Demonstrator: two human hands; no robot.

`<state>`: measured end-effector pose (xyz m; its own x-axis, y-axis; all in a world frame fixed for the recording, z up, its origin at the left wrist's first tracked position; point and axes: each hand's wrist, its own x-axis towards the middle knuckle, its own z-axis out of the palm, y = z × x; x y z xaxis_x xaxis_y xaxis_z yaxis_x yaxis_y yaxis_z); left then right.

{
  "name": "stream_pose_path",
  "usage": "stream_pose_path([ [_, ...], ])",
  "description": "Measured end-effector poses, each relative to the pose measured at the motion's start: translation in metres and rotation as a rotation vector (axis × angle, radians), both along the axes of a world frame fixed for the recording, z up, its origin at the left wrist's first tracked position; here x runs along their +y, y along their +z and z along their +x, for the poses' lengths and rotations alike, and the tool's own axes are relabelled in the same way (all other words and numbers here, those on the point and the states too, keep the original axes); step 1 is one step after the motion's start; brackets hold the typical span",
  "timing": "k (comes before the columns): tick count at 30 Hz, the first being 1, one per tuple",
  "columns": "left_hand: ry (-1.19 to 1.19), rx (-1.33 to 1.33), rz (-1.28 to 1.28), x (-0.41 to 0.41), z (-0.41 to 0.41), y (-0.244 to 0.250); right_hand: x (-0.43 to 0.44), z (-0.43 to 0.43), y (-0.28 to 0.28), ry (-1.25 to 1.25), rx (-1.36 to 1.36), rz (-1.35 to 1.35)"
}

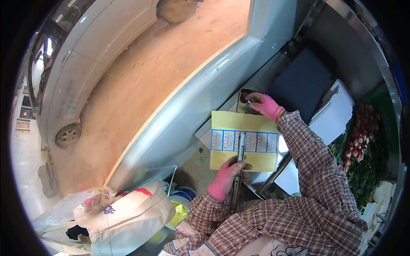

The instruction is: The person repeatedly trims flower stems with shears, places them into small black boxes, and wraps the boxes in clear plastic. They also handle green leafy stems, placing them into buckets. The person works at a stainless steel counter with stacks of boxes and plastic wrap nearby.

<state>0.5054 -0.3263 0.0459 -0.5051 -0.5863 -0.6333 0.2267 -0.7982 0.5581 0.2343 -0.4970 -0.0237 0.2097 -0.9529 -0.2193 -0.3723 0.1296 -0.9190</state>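
My left hand (225,177), in a pink glove with dark fingertips, grips a long metal stapler (241,153) that looks folded open. Its upper end lies over a yellow sheet (243,162) with a row of blue-bordered printed labels (251,141) across the middle. Above the sheet, my right hand (264,105), in a matching glove, reaches over a small shallow box (241,107). Small grey pieces (251,110) show in the box beneath the curled fingers. A tiny pale bit is near the fingertips; whether they hold it is unclear.
Red-and-white roses (360,144) and a stack of white paper (334,112) lie at the right. A dark flat panel (301,80) stands beyond my right hand. At lower left are a cream cloth bag (134,217) and a bucket (184,200). Behind the ledge stands a parked vehicle (96,48).
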Motion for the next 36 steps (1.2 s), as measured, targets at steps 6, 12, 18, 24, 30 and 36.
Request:
stream_pose_path([
  [6,0.01,0.005,-0.04,0.004,-0.001,0.0,0.005,0.002,0.038,-0.174,-0.221,0.355],
  [12,-0.011,0.0,-0.025,0.003,-0.005,0.002,0.013,0.002,0.025,-0.123,-0.143,0.329],
  [18,0.004,0.077,-0.037,0.002,-0.004,0.002,0.02,-0.001,0.022,-0.09,-0.022,0.174],
  [24,0.01,0.117,-0.195,-0.001,-0.012,0.003,0.015,-0.002,0.029,-0.178,-0.169,0.336],
  [30,0.05,0.135,-0.237,-0.005,-0.019,0.0,0.014,-0.002,0.022,-0.124,-0.167,0.312],
  [36,0.055,0.132,-0.196,-0.009,-0.019,0.003,0.018,-0.007,0.016,-0.096,-0.118,0.313],
])
